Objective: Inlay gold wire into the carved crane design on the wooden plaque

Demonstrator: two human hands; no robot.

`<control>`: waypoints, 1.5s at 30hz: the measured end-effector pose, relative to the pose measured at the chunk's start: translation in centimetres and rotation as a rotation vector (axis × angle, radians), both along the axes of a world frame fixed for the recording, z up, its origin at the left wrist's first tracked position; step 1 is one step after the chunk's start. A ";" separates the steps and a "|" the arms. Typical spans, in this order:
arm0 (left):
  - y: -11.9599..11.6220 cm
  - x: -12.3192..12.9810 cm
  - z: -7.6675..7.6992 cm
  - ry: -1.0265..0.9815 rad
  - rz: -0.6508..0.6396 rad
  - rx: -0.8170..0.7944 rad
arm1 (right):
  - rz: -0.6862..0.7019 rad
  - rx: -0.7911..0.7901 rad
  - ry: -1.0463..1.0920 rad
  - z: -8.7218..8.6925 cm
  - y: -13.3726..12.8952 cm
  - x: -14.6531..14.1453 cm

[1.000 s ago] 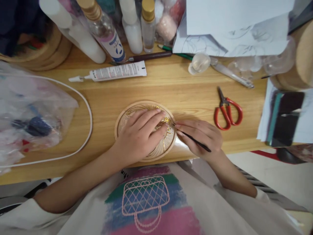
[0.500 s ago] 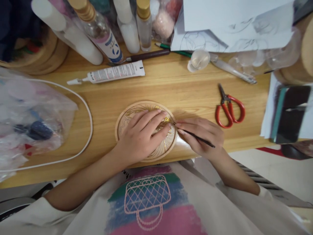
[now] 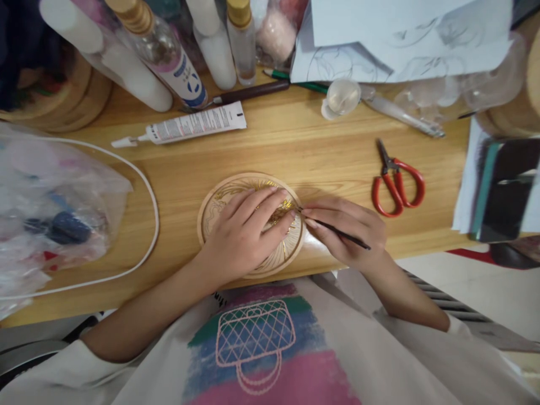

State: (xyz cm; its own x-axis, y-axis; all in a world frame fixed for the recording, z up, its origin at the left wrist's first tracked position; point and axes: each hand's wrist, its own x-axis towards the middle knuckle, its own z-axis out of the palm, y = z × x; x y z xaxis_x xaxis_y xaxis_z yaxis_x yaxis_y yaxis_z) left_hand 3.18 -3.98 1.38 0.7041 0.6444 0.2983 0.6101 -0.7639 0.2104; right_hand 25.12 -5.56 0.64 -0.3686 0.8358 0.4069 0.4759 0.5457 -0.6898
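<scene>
A round wooden plaque (image 3: 206,225) with a raised rim lies near the table's front edge. Gold wire lines (image 3: 280,210) and fine drawn lines cover its face. My left hand (image 3: 244,233) rests flat across it, fingers stretched out and slightly apart, hiding much of the middle. At the plaque's right edge, my right hand (image 3: 350,228) is closed around a thin dark stick-like tool (image 3: 343,235), held like a pen. Its tip meets the plaque's right side, close to my left fingertips; what kind of tool it is, I cannot make out.
Red-handled cutters (image 3: 394,180) lie to the right, beside a phone (image 3: 508,188) on paper. A white tube (image 3: 196,122) lies behind the plaque, with bottles (image 3: 179,67) further back. A white cable (image 3: 154,197) curves around a plastic bag (image 3: 63,208) at left. Drawn sheets (image 3: 405,50) lie at the back.
The camera view has shifted slightly. Both hands, the plaque and the dark tool keep nearly the same positions relative to each other.
</scene>
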 end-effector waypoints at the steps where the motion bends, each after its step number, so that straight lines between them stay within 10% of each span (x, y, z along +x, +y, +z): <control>1: 0.0 0.0 0.0 0.003 -0.003 -0.005 | -0.002 -0.005 -0.003 0.0 0.0 0.0; 45: 0.2 -0.1 0.2 0.015 -0.001 -0.001 | -0.019 -0.131 0.111 0.2 0.2 0.0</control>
State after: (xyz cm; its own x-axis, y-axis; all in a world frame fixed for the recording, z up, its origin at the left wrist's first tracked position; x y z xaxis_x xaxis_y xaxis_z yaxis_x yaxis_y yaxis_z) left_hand 3.04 -3.82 1.57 0.7090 0.6443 0.2867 0.6126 -0.7641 0.2023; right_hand 25.12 -5.35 0.82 -0.3112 0.8907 0.3314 0.4025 0.4395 -0.8030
